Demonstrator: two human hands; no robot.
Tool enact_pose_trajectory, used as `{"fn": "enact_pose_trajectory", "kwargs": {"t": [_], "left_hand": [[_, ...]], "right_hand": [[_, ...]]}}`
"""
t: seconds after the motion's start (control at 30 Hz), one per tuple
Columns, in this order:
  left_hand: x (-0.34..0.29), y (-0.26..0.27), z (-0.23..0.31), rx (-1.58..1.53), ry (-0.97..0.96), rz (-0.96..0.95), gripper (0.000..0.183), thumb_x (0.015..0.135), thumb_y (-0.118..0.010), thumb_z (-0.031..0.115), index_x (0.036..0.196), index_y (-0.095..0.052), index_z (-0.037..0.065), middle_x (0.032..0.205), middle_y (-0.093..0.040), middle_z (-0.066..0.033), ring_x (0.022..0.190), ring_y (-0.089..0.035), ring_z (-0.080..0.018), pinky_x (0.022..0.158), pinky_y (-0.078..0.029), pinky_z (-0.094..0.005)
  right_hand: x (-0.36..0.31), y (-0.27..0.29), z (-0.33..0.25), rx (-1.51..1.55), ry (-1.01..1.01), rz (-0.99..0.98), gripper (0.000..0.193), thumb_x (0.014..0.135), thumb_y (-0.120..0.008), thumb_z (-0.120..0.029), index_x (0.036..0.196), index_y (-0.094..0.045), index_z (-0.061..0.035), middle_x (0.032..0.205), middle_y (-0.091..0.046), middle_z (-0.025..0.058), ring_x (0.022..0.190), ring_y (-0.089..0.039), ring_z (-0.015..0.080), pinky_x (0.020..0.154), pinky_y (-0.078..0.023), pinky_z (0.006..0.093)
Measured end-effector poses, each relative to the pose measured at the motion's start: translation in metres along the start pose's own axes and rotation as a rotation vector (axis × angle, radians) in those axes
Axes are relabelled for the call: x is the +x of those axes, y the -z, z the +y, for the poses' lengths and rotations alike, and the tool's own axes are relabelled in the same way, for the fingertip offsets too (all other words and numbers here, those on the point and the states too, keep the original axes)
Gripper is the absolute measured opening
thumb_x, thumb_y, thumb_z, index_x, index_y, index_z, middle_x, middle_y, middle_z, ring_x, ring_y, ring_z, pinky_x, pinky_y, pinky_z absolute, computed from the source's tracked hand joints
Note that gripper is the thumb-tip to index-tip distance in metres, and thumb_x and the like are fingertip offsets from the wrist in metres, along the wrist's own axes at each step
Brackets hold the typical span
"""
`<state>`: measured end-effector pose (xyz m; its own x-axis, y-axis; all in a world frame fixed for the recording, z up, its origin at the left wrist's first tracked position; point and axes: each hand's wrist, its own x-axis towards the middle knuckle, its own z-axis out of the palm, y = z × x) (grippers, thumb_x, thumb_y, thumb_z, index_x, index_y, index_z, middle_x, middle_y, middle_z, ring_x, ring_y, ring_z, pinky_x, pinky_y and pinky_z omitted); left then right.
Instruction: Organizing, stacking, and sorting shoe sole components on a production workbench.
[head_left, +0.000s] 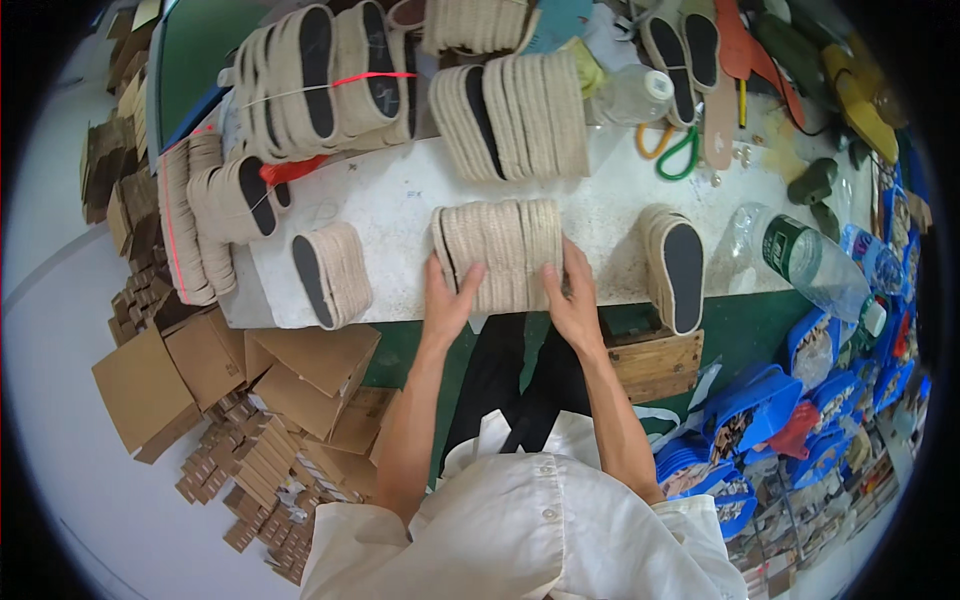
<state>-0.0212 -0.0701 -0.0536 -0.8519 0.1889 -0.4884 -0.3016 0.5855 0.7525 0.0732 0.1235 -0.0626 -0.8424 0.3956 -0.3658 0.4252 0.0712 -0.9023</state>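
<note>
A row of beige braided-rope shoe soles (500,245), standing on edge and pressed together, is between my two hands at the front of the white table. My left hand (447,302) grips the row's left end, thumb along its near side. At the right end, my right hand (574,300) is closed round it in the same way; some fingers of both hands are hidden behind. Left of them stands a shorter row of soles (340,270) with a black outer face. To the right, a small stack of soles (678,268) shows its black face.
Bundled soles (310,85) and another sole row (535,115) stand farther back. Green-and-orange scissors (678,155) and a large plastic bottle (815,262) lie on the right. Cardboard boxes (140,385) are at left, blue bins (755,405) at right. A wooden box (655,365) sits below the table edge.
</note>
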Motion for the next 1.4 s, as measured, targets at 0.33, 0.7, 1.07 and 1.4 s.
{"fn": "enact_pose_trajectory", "kwargs": {"t": [0.33, 0.7, 1.07, 1.4], "left_hand": [[-0.034, -0.044, 0.010, -0.799, 0.117, -0.114, 0.077, 0.105, -0.049, 0.056, 0.155, -0.027, 0.003, 0.155, -0.040, -0.0154, 0.143, -0.040, -0.0267, 0.119, -0.031, -0.0406], [-0.027, -0.096, 0.035, -0.140, 0.009, -0.168, 0.073, 0.110, -0.028, 0.057, 0.160, -0.030, 0.005, 0.157, -0.026, -0.0244, 0.140, -0.034, -0.0378, 0.120, -0.025, -0.0481], [-0.048, -0.063, 0.091, -0.360, -0.262, -0.136, 0.114, 0.086, -0.081, 0.029, 0.163, -0.002, 0.002, 0.163, -0.015, -0.0228, 0.147, -0.031, -0.0376, 0.119, -0.032, -0.0521], [-0.034, -0.065, 0.053, -0.757, 0.006, -0.358, 0.115, 0.093, -0.069, 0.058, 0.166, 0.008, 0.014, 0.170, -0.001, -0.0202, 0.157, -0.011, -0.0363, 0.124, -0.020, -0.0514]], "right_hand": [[-0.058, 0.039, -0.109, -0.207, 0.174, -0.073, 0.056, 0.095, -0.067, -0.015, 0.149, -0.055, -0.0132, 0.156, -0.032, 0.0214, 0.130, -0.045, 0.0381, 0.109, -0.042, 0.0439], [-0.049, 0.055, -0.081, -0.283, 0.263, 0.105, 0.059, 0.092, -0.073, -0.012, 0.148, -0.053, -0.0099, 0.158, -0.033, 0.0259, 0.142, -0.042, 0.0444, 0.114, -0.042, 0.0480], [-0.013, 0.159, -0.079, -0.321, -0.013, 0.402, 0.077, 0.085, -0.081, -0.015, 0.153, -0.046, -0.0062, 0.152, -0.048, 0.0188, 0.139, -0.047, 0.0351, 0.115, -0.039, 0.0455], [0.034, 0.195, -0.018, -0.056, -0.469, -0.149, 0.109, 0.069, -0.095, -0.027, 0.157, -0.036, 0.0004, 0.147, -0.052, 0.0203, 0.139, -0.047, 0.0322, 0.117, -0.036, 0.0386]]}}
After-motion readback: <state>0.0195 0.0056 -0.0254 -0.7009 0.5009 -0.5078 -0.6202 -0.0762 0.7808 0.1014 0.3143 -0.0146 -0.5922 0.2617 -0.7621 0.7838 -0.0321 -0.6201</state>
